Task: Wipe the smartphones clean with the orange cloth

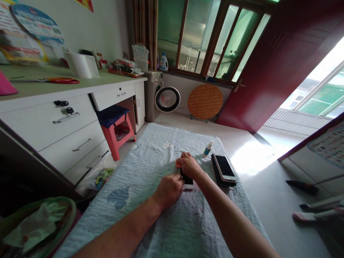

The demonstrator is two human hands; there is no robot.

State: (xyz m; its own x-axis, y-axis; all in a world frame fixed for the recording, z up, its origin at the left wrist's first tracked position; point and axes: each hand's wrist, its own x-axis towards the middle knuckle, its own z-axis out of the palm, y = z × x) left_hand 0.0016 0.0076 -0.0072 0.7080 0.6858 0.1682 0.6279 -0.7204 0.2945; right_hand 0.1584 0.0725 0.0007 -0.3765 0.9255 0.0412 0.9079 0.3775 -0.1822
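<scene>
A smartphone (188,182) with a dark screen and a light lower edge lies on the pale blue quilted cover (150,157). Along its left side, my left hand (170,189) grips the edge with curled fingers. My right hand (189,165) is over the far end of the phone, its fingers closed on a small orange piece (177,163); whether that is cloth or sponge I cannot tell. Part of the phone is hidden beneath my right hand. Beyond it to the right stands a small spray bottle (208,148) with a teal label.
To the right lies a stack of devices, a white-framed phone (225,167) on top. A white desk (72,125) and a pink stool (115,138) stand to the left. A bin (70,211) is at lower left. The washing machine (153,89) has its door open.
</scene>
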